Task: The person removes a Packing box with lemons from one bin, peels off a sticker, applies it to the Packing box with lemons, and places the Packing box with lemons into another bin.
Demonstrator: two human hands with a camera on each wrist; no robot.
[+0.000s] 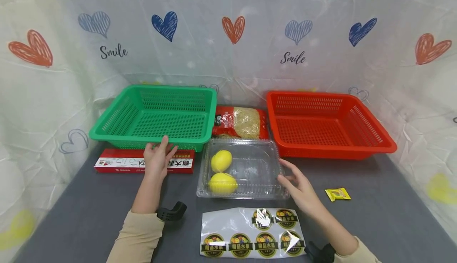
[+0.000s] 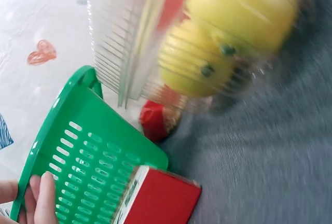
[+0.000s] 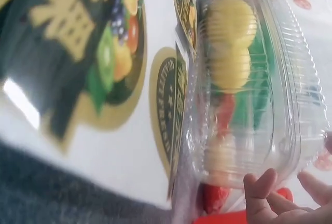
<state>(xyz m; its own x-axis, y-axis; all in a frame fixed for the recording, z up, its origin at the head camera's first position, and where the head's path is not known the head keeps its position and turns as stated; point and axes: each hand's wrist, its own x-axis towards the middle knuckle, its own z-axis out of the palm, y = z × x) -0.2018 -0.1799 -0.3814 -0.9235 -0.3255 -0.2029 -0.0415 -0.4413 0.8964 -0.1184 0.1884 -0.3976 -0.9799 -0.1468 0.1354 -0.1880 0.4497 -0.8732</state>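
Observation:
A clear plastic clamshell box [image 1: 250, 171] lies mid-table with two yellow lemons [image 1: 221, 161] at its left side, also seen through the ribbed plastic in the left wrist view. My right hand [image 1: 298, 187] is at the box's right edge, thumb and fingers slightly bent; the right wrist view shows its fingertips [image 3: 262, 182] close to the plastic. Whether they touch it I cannot tell. My left hand [image 1: 157, 158], fingers loosely spread, is over a red and white pasta box [image 1: 118, 162], at the front rim of a green basket [image 1: 153, 138]. It holds nothing.
A red basket [image 1: 332, 150] stands at the back right. Between the baskets lies a red packet of noodles [image 1: 246, 122]. In front of the clamshell is a sheet of round fruit stickers [image 1: 251, 227]. A small yellow packet [image 1: 337, 194] lies to the right.

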